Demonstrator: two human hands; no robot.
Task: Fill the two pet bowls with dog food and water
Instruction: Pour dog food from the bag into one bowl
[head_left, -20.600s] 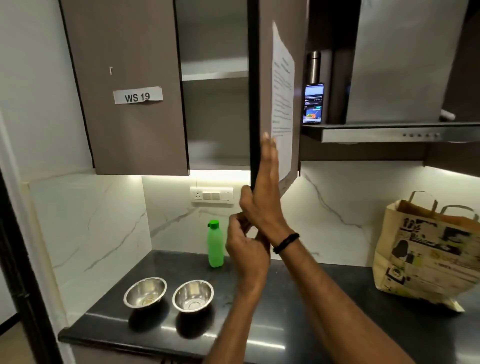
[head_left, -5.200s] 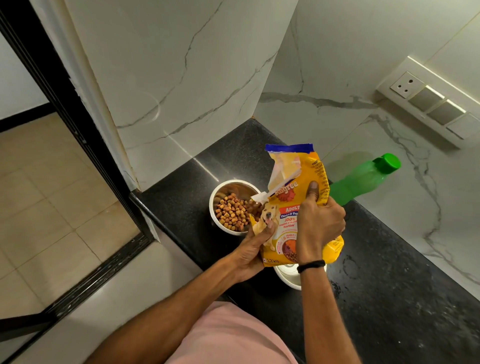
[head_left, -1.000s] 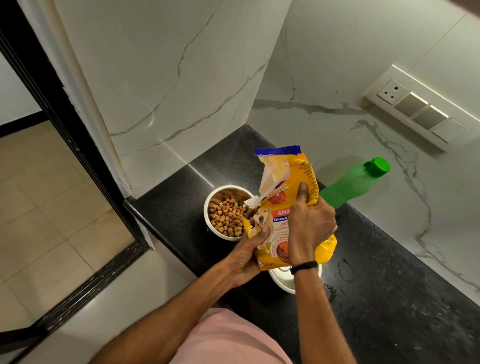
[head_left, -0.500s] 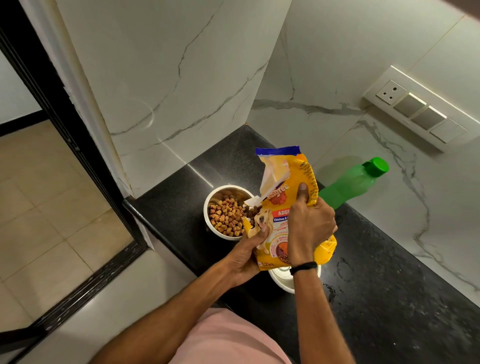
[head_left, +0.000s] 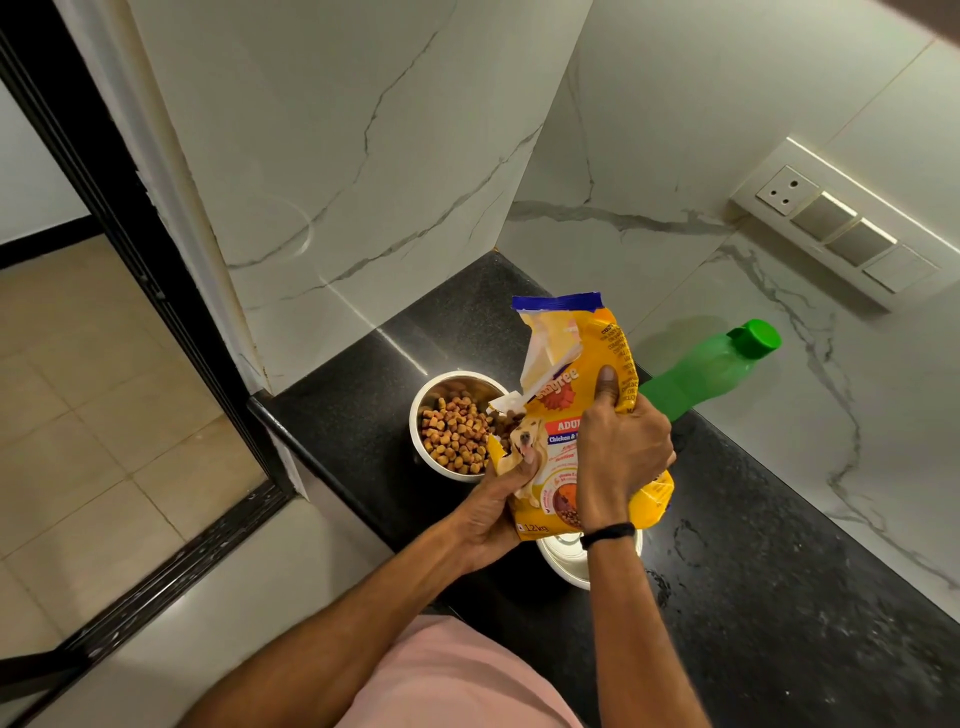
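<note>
A yellow dog food bag with a torn blue top is tilted toward the left steel bowl, which holds brown kibble. My left hand grips the bag's lower left edge, thumb on the front. My right hand grips the bag's right side, thumb up on the front. The second steel bowl sits under the bag and my right wrist, mostly hidden; I cannot tell what is in it. A green water bottle with its green cap on stands behind the bag near the wall.
The bowls sit on a black stone counter near its left end, in a corner of white marble walls. A switch panel is on the back wall. Left of the counter is a dark door frame and tiled floor.
Almost nothing has changed in the last second: both hands keep the same hold on the tilted bag over the left bowl, and the kibble level looks the same.
</note>
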